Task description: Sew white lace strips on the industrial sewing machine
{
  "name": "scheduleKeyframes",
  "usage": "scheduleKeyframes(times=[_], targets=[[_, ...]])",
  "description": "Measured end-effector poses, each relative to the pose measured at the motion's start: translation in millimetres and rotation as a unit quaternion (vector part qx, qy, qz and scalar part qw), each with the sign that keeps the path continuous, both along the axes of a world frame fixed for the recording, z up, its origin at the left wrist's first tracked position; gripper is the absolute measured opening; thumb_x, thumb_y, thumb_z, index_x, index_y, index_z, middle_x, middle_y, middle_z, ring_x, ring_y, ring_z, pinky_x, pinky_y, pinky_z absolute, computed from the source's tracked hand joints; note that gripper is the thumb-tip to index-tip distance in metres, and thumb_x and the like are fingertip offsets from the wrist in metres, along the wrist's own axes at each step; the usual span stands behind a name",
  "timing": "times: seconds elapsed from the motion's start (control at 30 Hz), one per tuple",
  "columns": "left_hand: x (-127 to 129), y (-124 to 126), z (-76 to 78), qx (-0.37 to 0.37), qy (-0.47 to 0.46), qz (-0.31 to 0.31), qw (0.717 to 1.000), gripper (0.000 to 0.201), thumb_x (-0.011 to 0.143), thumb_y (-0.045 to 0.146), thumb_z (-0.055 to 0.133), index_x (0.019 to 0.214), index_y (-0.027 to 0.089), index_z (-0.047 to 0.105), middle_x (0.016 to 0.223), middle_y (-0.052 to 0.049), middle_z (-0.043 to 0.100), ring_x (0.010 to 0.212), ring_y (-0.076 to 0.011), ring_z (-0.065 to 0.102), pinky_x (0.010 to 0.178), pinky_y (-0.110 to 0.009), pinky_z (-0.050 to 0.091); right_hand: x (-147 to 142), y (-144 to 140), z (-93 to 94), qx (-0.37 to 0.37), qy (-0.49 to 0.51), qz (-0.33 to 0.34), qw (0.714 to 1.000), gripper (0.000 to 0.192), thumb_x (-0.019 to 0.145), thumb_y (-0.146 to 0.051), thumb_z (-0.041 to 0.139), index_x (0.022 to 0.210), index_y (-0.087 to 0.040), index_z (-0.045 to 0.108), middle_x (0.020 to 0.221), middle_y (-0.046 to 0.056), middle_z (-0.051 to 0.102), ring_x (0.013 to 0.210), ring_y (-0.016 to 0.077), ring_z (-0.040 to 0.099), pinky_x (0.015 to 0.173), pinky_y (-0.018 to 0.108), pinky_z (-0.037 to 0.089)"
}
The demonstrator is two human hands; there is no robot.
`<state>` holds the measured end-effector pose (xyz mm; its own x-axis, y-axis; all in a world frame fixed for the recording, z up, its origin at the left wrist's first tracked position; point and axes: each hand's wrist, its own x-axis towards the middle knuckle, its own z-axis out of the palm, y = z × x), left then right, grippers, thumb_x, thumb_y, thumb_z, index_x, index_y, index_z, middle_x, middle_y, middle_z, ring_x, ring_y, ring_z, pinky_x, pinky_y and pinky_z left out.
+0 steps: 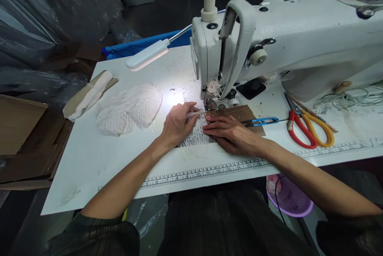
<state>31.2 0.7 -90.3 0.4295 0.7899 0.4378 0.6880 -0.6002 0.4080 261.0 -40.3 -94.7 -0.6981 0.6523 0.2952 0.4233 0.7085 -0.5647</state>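
A printed ruler strip (209, 170) runs along the near edge of the white counter (89, 156). Just beyond it both forearms reach in, converging on a strip of white lace (194, 138) that lies flat on the counter and runs up to the needle area of the sewing machine (269, 44).

The lace looks very light, limp and open-meshed, likely to stretch, snag or bunch; it is best handled with flat fingertips close on either side of the seam line rather than gripped.

The left hand (178, 122) lies palm down on it, fingers extended toward the needle and pressing the lace edge. The right hand (230, 132) lies flat too, fingers together, pointing left and touching the lace beside the left fingertips. Neither hand pinches anything.

To the right lie blue thread snips (263, 121) and red and yellow scissors (308, 128); farther left sits a heap of lace (128, 108).
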Motion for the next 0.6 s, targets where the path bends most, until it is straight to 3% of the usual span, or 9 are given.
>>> scheduleKeyframes(times=[0.1, 0.2, 0.33, 0.5, 0.6], targets=[[3.0, 1.7, 1.4, 0.119, 0.082, 0.001, 0.989, 0.02, 0.095, 0.024, 0.055, 0.113, 0.015, 0.056, 0.111, -0.014, 0.066, 0.096, -0.025, 0.061, 0.079, -0.042, 0.051, -2.2, -2.8, -0.9, -0.002, -0.002, -0.017, 1.0, 0.031, 0.096, -0.019, 0.052, 0.124, -0.02, 0.066, 0.13, 0.008, 0.065, 0.138, 0.0254, 0.045, 0.114, 0.054, 0.038], [6.0, 3.4, 4.4, 0.172, 0.174, -0.073, 0.967, 0.015, 0.097, 0.013, 0.045, 0.096, 0.017, 0.059, 0.101, -0.012, 0.068, 0.084, -0.0222, 0.059, 0.07, -0.038, 0.048, -3.8, -3.3, 1.4, 0.003, 0.005, -0.025, 1.0, 0.031, 0.095, -0.018, 0.052, 0.122, -0.02, 0.067, 0.128, 0.009, 0.066, 0.136, 0.0257, 0.046, 0.113, 0.055, 0.038], [6.2, 2.8, 10.3, 0.145, 0.27, -0.14, 0.942, 0.03, 0.098, 0.004, 0.035, 0.086, 0.016, 0.06, 0.088, -0.009, 0.069, 0.073, -0.0192, 0.056, 0.065, -0.034, 0.042, -2.9, -2.9, 1.9, 0.008, -0.003, -0.022, 1.0, 0.031, 0.096, -0.018, 0.052, 0.123, -0.019, 0.066, 0.13, 0.009, 0.065, 0.136, 0.0254, 0.047, 0.114, 0.053, 0.037], [1.1, -10.5, 16.9, 0.127, 0.319, -0.147, 0.928, 0.025, 0.101, 0.015, 0.039, 0.108, 0.009, 0.062, 0.119, -0.017, 0.067, 0.089, -0.0234, 0.063, 0.075, -0.037, 0.046, -2.7, -2.3, 0.0, 0.002, -0.003, -0.018, 1.0, 0.032, 0.097, -0.019, 0.05, 0.125, -0.019, 0.065, 0.131, 0.008, 0.065, 0.136, 0.0247, 0.046, 0.113, 0.052, 0.037], [-1.3, -23.4, 19.3, 0.088, 0.325, -0.14, 0.931, 0.039, 0.102, 0.035, 0.042, 0.124, 0.006, 0.056, 0.136, -0.021, 0.058, 0.113, -0.0307, 0.06, 0.088, -0.042, 0.046, -4.4, -3.6, 0.0, 0.0, -0.004, -0.024, 1.0, 0.032, 0.098, -0.02, 0.049, 0.125, -0.019, 0.064, 0.13, 0.008, 0.065, 0.135, 0.0251, 0.047, 0.112, 0.053, 0.038]])
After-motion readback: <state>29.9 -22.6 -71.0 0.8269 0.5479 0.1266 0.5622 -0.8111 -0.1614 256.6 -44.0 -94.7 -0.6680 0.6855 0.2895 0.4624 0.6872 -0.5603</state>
